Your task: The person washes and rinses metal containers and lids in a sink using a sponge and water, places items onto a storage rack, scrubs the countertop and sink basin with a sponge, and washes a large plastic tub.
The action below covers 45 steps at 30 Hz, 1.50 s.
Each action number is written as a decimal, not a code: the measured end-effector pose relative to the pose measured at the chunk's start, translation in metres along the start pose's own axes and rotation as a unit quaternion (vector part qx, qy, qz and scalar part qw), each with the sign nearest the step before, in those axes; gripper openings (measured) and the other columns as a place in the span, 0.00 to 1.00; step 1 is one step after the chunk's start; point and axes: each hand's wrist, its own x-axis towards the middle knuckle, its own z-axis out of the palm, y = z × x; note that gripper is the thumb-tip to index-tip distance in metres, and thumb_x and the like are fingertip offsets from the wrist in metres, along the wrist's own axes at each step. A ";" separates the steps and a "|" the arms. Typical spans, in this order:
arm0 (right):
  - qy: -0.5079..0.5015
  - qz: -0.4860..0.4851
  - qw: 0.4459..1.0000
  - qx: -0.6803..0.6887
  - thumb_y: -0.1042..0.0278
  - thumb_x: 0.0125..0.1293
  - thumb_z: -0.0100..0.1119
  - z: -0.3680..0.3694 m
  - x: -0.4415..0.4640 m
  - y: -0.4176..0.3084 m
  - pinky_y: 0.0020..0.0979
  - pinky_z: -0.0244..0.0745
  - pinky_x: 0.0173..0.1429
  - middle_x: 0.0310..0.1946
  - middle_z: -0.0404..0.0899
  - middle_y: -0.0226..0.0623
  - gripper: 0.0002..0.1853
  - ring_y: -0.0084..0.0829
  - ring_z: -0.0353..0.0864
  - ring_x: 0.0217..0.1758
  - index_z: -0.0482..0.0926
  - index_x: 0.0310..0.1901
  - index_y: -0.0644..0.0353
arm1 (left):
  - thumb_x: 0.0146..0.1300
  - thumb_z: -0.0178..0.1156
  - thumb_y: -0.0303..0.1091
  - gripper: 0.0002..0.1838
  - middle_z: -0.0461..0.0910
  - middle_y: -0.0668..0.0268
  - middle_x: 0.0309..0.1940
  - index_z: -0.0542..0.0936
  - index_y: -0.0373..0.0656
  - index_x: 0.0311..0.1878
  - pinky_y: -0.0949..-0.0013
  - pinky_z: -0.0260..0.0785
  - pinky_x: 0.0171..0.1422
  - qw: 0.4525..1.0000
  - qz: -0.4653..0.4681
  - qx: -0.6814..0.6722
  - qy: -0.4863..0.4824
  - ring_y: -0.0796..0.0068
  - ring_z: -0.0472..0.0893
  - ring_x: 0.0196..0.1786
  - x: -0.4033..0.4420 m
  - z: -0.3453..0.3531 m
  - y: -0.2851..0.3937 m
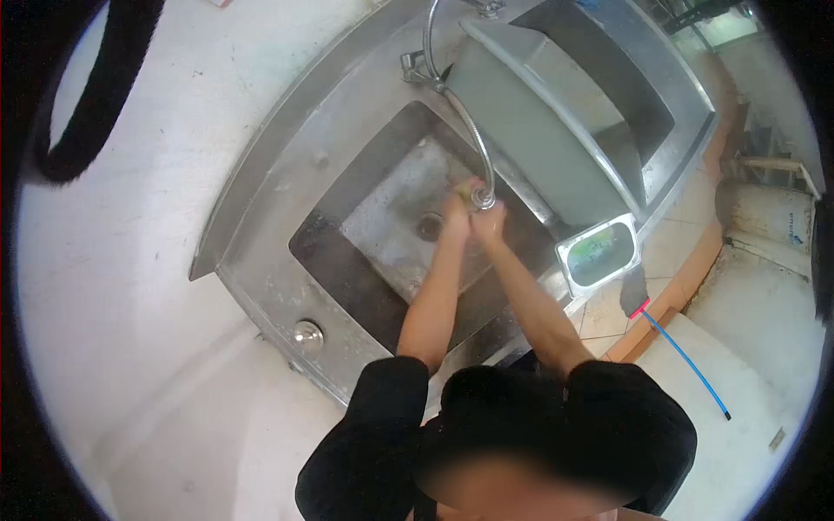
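Over the steel sink basin (382, 221), my left hand (454, 208) is closed around a small yellow-green thing (470, 188), whose kind I cannot make out. Close beside it, my right hand (489, 222) is curled in, its fingers partly hidden by the faucet's spout head (483, 200). The two hands meet just below this head, which hangs from a flexible metal hose (469, 117). Below and to the left of the hands lies the round drain (429, 227).
A large grey tub (521, 130) leans across the sink's right side. Near its lower corner sits a steel pan (601, 254) with something green inside. A round metal stopper (307, 335) rests on the left ledge. A blue-handled tool (686, 358) lies at right.
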 end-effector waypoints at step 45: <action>-0.258 0.077 0.963 -0.011 0.67 0.64 0.56 0.004 -0.005 0.042 0.37 0.75 0.42 0.39 0.83 0.42 0.14 0.33 0.79 0.35 0.76 0.48 0.65 | 0.75 0.39 0.53 0.28 0.72 0.55 0.60 0.68 0.39 0.64 0.56 0.66 0.63 0.968 0.017 -0.103 0.229 0.60 0.74 0.58 -0.041 0.046 0.022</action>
